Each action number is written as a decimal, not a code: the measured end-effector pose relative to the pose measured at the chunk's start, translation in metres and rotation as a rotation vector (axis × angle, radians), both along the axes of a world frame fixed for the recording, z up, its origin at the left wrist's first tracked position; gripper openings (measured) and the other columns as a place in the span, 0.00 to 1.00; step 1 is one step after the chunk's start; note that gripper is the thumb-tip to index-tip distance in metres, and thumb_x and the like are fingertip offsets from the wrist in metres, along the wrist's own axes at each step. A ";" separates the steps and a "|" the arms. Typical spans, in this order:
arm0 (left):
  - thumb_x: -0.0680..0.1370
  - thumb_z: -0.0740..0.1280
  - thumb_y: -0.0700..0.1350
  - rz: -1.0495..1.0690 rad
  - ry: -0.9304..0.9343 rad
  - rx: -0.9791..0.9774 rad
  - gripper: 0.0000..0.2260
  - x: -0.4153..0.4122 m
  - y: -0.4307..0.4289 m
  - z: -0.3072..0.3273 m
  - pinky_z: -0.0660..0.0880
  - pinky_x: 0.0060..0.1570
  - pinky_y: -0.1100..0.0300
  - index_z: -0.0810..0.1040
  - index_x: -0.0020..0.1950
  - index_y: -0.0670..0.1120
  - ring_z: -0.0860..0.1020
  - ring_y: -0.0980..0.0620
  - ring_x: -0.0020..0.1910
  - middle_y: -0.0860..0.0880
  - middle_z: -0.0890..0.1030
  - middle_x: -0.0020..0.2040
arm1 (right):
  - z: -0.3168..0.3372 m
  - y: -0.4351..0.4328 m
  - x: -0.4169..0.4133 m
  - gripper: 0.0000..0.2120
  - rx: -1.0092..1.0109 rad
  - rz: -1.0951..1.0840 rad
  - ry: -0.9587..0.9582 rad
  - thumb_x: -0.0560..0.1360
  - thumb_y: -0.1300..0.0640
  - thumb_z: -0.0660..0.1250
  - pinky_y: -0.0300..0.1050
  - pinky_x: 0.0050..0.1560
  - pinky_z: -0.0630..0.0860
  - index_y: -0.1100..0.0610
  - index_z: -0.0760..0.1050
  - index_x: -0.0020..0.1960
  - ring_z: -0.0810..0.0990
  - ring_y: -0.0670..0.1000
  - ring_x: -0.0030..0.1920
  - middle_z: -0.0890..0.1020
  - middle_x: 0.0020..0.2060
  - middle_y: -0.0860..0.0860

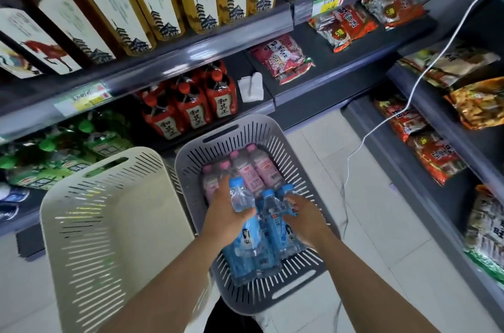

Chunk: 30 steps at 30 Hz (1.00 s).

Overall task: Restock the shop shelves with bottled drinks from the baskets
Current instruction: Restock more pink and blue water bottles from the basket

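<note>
Two baskets sit on the tiled floor [368, 223] in front of the shelving: a cream basket [109, 223] at lower left and a grey basket [218, 136] right in the middle of the frame. All the drinks in the baskets are in the grey one. The pink-capped bottles [253, 169] lie packed together at its far end and the blue-capped bottles [268, 223] take up the near end.

Both hands are down in the grey basket. The left hand [226, 212] is wrapped around the left blue bottle [237, 196], thumb across its front just under the neck, and that bottle's cap pokes up higher than the others. The right hand [305, 219] has its fingers curled over the shoulder of the right blue bottle [286, 191], which looks like it's lying among the rest.

On the shelves, the red-labelled bottles [191, 106] stand just above the grey basket, with a folded white cloth or paper [251, 87] beside them, can't tell which. Green bottles [54, 152] are at mid left, a bit blurry. Tall boxed items [163, 5] fill the upper left. Snack packets [283, 60] are spread over the shelves from the centre to the right edge, and a white cable [409, 103] hangs down across them to the floor.
</note>
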<state>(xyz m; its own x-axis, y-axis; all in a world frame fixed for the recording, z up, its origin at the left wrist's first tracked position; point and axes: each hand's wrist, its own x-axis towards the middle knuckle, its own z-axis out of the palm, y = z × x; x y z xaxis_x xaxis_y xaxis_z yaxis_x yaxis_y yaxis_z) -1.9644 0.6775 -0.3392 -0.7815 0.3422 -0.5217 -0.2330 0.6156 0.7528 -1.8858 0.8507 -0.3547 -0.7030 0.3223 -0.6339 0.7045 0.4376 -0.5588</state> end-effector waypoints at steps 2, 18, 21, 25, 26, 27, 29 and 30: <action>0.70 0.76 0.42 0.047 0.041 0.034 0.34 -0.011 -0.007 0.013 0.72 0.62 0.46 0.62 0.71 0.49 0.75 0.47 0.62 0.46 0.76 0.62 | -0.007 -0.003 -0.011 0.23 0.067 0.087 -0.009 0.76 0.56 0.68 0.39 0.54 0.70 0.58 0.68 0.70 0.76 0.51 0.56 0.76 0.64 0.55; 0.69 0.76 0.41 0.256 0.146 0.083 0.31 -0.017 -0.053 0.034 0.75 0.55 0.53 0.65 0.67 0.55 0.78 0.52 0.55 0.49 0.77 0.59 | -0.044 -0.034 -0.024 0.37 0.331 0.333 -0.238 0.72 0.55 0.72 0.52 0.67 0.65 0.56 0.55 0.73 0.65 0.61 0.68 0.62 0.69 0.60; 0.70 0.75 0.40 0.268 0.174 0.090 0.30 -0.013 -0.055 0.049 0.72 0.46 0.65 0.64 0.60 0.64 0.78 0.59 0.51 0.51 0.77 0.57 | -0.022 -0.035 -0.012 0.38 0.182 0.230 -0.148 0.70 0.64 0.72 0.42 0.56 0.73 0.54 0.56 0.73 0.73 0.58 0.60 0.60 0.68 0.59; 0.70 0.76 0.40 0.302 0.217 0.120 0.31 -0.002 -0.062 0.080 0.72 0.41 0.73 0.64 0.62 0.62 0.78 0.64 0.48 0.56 0.78 0.52 | 0.021 -0.029 -0.006 0.39 0.106 0.155 -0.033 0.69 0.62 0.75 0.43 0.51 0.76 0.55 0.59 0.74 0.78 0.57 0.54 0.70 0.63 0.58; 0.70 0.76 0.41 0.316 0.232 0.134 0.30 0.002 -0.065 0.089 0.72 0.42 0.73 0.64 0.62 0.62 0.79 0.63 0.49 0.57 0.78 0.52 | 0.034 -0.027 -0.005 0.37 0.090 0.132 0.020 0.69 0.62 0.75 0.42 0.48 0.77 0.55 0.61 0.73 0.79 0.54 0.50 0.75 0.57 0.56; 0.70 0.76 0.41 0.328 0.242 0.149 0.31 0.006 -0.068 0.100 0.74 0.45 0.71 0.64 0.64 0.62 0.79 0.60 0.50 0.57 0.78 0.53 | 0.049 -0.026 -0.005 0.36 0.082 0.109 0.067 0.69 0.62 0.74 0.40 0.42 0.75 0.54 0.62 0.72 0.78 0.51 0.46 0.78 0.52 0.54; 0.70 0.76 0.43 0.361 0.243 0.177 0.33 0.014 -0.075 0.123 0.76 0.54 0.58 0.63 0.69 0.58 0.78 0.54 0.55 0.55 0.76 0.59 | 0.083 -0.025 -0.006 0.34 0.099 0.092 0.140 0.69 0.60 0.75 0.38 0.40 0.72 0.54 0.64 0.71 0.77 0.50 0.46 0.79 0.52 0.54; 0.70 0.76 0.44 0.377 0.253 0.183 0.35 0.017 -0.079 0.136 0.77 0.54 0.56 0.62 0.71 0.56 0.78 0.55 0.56 0.56 0.75 0.60 | 0.101 -0.025 -0.007 0.34 0.101 0.089 0.184 0.68 0.59 0.75 0.40 0.44 0.74 0.54 0.65 0.71 0.78 0.52 0.49 0.80 0.54 0.55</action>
<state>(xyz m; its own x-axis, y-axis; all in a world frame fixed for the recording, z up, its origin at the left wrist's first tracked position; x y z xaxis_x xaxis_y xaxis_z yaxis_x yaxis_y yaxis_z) -1.9472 0.5985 -0.2028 -0.9632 0.0795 -0.2566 -0.2095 0.3757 0.9028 -1.8925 0.8256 -0.2538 -0.8321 0.3094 -0.4603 0.5512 0.5532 -0.6246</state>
